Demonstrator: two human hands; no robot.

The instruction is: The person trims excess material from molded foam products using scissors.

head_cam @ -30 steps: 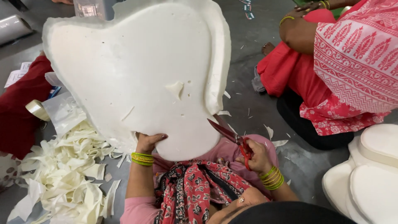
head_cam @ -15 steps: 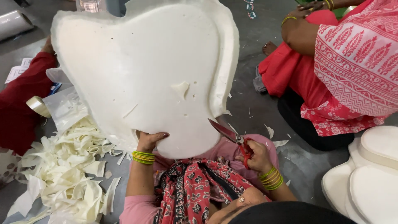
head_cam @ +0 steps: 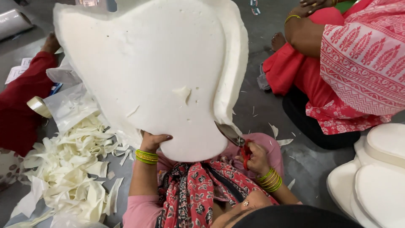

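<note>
1. Left hand (head_cam: 152, 141) – clamped on bottom edge of large white foam piece (head_cam: 152, 71), fingers curled under, thumb on top.
2. Foam piece held up over lap, tilted, raised lip along right side.
3. Right hand (head_cam: 254, 158) – closed through red handles of scissors (head_cam: 233, 136); blades at foam's lower right edge.
4. Heap of foam trimmings (head_cam: 67, 169) on floor, left.
5. Stacked foam pieces (head_cam: 375, 185) far right, beside another seated person (head_cam: 358, 63).

Foam-trimming workshop floor: offcuts (head_cam: 67, 169), stacked cushions (head_cam: 375, 185)
</note>
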